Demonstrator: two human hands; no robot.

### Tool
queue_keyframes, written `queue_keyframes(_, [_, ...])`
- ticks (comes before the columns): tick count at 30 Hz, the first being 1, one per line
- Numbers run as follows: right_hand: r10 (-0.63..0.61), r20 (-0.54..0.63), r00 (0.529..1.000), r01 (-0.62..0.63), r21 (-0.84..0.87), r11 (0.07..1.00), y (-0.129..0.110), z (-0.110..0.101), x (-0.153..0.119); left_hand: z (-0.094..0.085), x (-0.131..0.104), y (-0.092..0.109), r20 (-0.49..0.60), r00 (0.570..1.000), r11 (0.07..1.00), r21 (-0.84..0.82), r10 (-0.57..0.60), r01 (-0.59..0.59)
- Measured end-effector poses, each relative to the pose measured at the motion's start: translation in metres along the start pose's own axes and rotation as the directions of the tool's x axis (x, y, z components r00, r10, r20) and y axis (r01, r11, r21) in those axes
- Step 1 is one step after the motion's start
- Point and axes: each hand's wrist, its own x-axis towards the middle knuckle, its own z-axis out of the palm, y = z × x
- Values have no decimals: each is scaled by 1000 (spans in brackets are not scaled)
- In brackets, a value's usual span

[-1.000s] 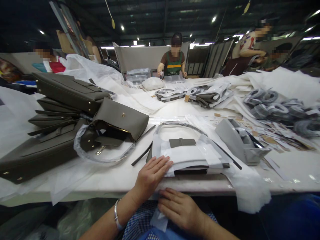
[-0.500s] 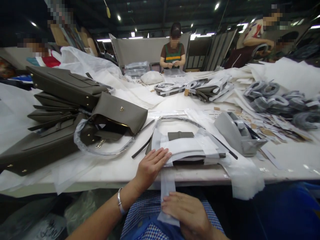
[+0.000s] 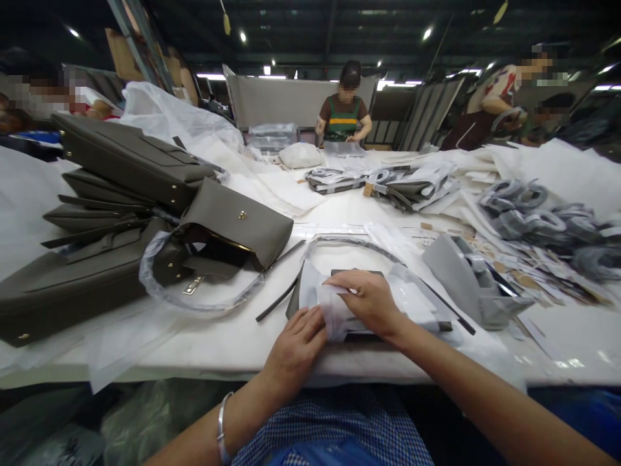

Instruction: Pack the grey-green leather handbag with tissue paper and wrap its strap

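Your wrapped bag (image 3: 414,299) lies long axis left-to-right, handle (image 3: 352,242) pointing away; your right hand (image 3: 372,301) pinches the translucent strip (image 3: 334,314); your left hand (image 3: 295,353) rests unclenched alongside.

At nine o'clock we see matt, leather-like bags (image 3: 130,259) with a shiny metal plate (image 3: 193,285). Near five, our thin white wrapping (image 3: 334,309) looks papery and translucent. The dispenser (image 3: 446,265) past three is smooth plastic; the bangle (image 3: 221,428) at seven, polished metal; the checked garment (image 3: 334,421) at six, woven cloth.
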Motion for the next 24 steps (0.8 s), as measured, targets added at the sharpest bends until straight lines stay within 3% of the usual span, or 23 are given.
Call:
queue_keyframes(5, [177, 153, 972, -176, -25, 984, 16, 17, 12, 0, -1, 3, -77, 995, 996, -69, -65, 60])
queue_keyframes(12, [243, 221, 945, -255, 28, 967, 27, 30, 14, -2, -5, 1, -97, 991, 977, -199, -95, 74])
queue_keyframes(18, [368, 260, 893, -387, 23, 922, 34, 36, 17, -13, 2, 7, -11, 979, 926, -328, -203, 188])
queue_keyframes(24, [425, 296, 855, -407, -124, 905, 37, 34, 27, -18, 25, 7, 60, 965, 948, -182, -253, 260])
